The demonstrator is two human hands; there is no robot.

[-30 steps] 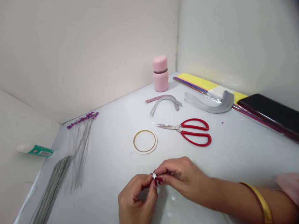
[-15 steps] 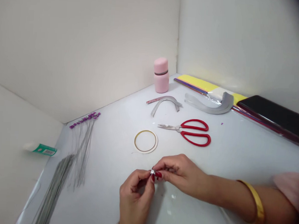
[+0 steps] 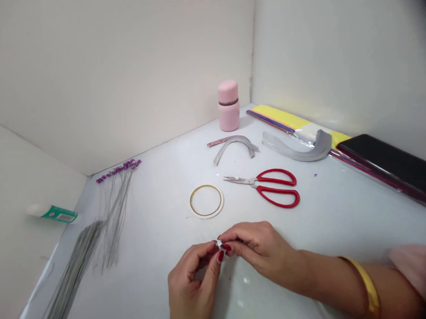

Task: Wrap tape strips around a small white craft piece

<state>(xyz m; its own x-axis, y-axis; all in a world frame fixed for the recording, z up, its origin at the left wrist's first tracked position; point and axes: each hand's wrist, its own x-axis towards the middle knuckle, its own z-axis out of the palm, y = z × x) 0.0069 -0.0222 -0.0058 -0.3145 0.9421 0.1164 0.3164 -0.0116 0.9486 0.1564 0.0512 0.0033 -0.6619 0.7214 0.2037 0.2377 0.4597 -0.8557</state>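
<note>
Between the fingertips of both hands is a small shiny silvery-white piece [image 3: 219, 244], mostly covered by the fingers, so its kind cannot be made out. My left hand [image 3: 195, 279] pinches it from the lower left with thumb and index finger. From the right, my right hand [image 3: 260, 246] pinches the same piece, its fingertips touching those of the left. A narrow roll of white tape [image 3: 221, 206] lies flat just beyond the hands. Behind my right hand rest red-handled scissors [image 3: 269, 186], blades pointing left and slightly apart.
At the left lie thin wires with purple tips [image 3: 120, 170], a bundle of grey wires [image 3: 74, 266] and a green-and-white tube [image 3: 60, 214]. Curved clear strips [image 3: 236, 140], a larger curled strip [image 3: 300, 153], a pink flask [image 3: 228, 107], coloured sheets [image 3: 280, 116] and a black flat object [image 3: 389, 160] stand farther back.
The fingertips have shifted slightly around the small silvery piece, and the left thumb has moved a little to the right. The whole view has drifted slightly; the objects on the table stay put.
</note>
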